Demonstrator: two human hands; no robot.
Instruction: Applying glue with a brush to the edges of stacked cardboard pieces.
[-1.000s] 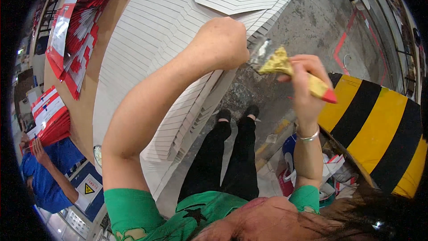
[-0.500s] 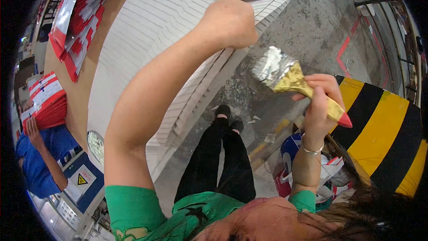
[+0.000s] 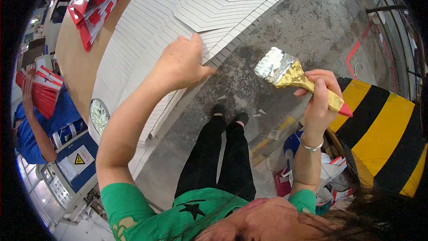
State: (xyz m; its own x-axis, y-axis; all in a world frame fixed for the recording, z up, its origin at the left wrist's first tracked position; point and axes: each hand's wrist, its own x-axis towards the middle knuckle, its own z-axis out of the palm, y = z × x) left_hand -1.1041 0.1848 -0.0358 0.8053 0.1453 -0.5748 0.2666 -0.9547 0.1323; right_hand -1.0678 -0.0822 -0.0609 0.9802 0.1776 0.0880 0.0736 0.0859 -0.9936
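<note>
My right hand grips a wide flat paintbrush by its worn yellow handle with a red tip. The bristles point up and left over the floor, coated in something white. My left hand is over the near edge of white sheets, thumb and forefinger apart, with nothing visible in it. Whether its other fingers touch the sheets I cannot tell. The sheets overlap in stepped, fanned rows along a table. One loose-looking stack lies on top, just beyond my left hand.
A round dish with white contents sits by the table's left side. Red-and-white folded packs lie on the brown tabletop. At left, a person in blue holds more. A yellow-and-black striped board stands right, beside a heap of bags.
My left hand has moved left and toward me, and its closed fingers have spread. The brush stays in my right hand, nearly in place. The person in blue has tilted their packs.
</note>
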